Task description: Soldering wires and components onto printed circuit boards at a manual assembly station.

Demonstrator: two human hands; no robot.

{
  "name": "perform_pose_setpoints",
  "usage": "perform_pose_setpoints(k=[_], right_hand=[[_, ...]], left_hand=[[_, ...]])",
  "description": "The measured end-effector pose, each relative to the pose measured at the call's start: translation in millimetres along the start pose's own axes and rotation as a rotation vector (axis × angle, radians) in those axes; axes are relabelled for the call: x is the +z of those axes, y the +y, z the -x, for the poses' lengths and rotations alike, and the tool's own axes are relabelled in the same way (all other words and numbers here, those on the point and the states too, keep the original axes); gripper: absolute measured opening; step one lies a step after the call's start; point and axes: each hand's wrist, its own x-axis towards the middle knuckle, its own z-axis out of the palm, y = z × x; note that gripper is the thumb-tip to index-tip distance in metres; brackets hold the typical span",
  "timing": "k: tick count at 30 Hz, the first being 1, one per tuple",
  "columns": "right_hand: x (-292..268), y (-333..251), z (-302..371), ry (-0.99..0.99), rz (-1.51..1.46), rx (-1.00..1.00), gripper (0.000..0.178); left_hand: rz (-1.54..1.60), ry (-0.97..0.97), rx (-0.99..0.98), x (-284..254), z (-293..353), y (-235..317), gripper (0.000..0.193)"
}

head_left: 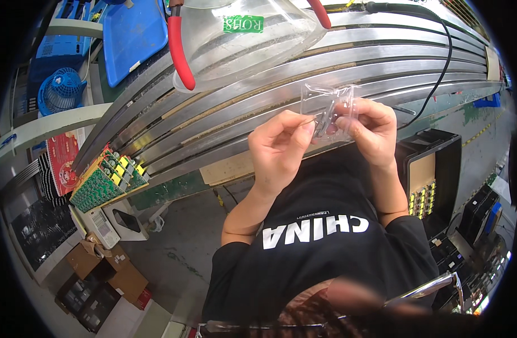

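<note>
My right hand grips a small clear plastic bag between thumb and fingers, above the near edge of the metal-railed bench. Inside or against the bag lie several thin dark metal parts; their exact kind is too small to make out. My left hand is closed in a pinch at the left side of the bag, touching a thin dark piece at the fingertips. Whether that piece is inside the bag or outside I cannot tell.
A clear plastic container and red-handled pliers are on the metal rails. Left are a blue tray, a blue fan and green circuit boards. A black cable curves at right, above a black crate.
</note>
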Motion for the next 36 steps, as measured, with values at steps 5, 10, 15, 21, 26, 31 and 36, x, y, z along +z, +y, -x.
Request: perform_pose_setpoints(k=[5,10,15,21,26,31,36], right_hand=[[0.8,2.0,2.3,0.013,0.119,-0.127,0.032],[5.4,-4.6,2.0,0.034,0.228,-0.133,0.034],[5.1,-10.2,-1.8,-0.037,0.313,-0.153,0.032],[7.7,-12.9,-1.8,-0.006,0.362,-0.117,0.028],[6.6,-16.5,-1.9,0.002,0.323,-0.041,0.026],[4.2,-19.6,-1.7,-0.019,0.237,0.018,0.025],[0.5,-18.1,-3.8,-0.063,0.255,-0.07,0.022]], left_hand=[[-0.155,-0.051,0.163,-2.4,-1.7,-4.7,0.008],[-0.091,-0.025,0.094,-0.8,-0.6,-4.0,0.01],[-0.003,-0.008,-0.101,1.4,3.9,1.1,0.017],[0.014,0.01,-0.124,-0.3,6.2,-4.6,0.027],[0.099,-0.028,-0.123,-1.0,8.9,-4.7,0.037],[0.176,-0.052,-0.154,-2.6,12.3,-4.7,0.046],[0.202,-0.047,-0.163,-1.2,14.6,-5.4,0.051]])
